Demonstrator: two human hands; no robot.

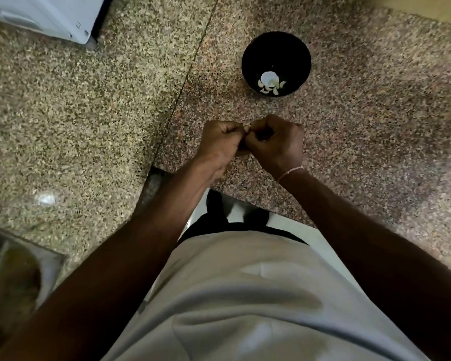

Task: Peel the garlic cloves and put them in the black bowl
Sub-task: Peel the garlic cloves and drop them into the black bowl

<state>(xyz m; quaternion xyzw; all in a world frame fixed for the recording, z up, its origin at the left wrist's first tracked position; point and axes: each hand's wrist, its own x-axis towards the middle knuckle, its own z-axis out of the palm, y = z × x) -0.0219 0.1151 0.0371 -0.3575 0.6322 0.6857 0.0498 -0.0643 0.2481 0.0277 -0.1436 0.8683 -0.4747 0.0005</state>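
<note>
Black bowl (276, 63) sits upright on the speckled counter (362, 121), round and deep, well beyond the hands. Down in its bottom lies a small heap of pale peeled garlic cloves (270, 84), whitish curved pieces bunched against the near wall. Closer in, a tiny pale bit, seemingly a garlic clove (246, 128), is pinched between the fingertips of both hands, mostly hidden.

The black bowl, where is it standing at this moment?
In the head view the black bowl stands on the speckled counter, beyond the right hand, with pale garlic pieces inside.
</note>
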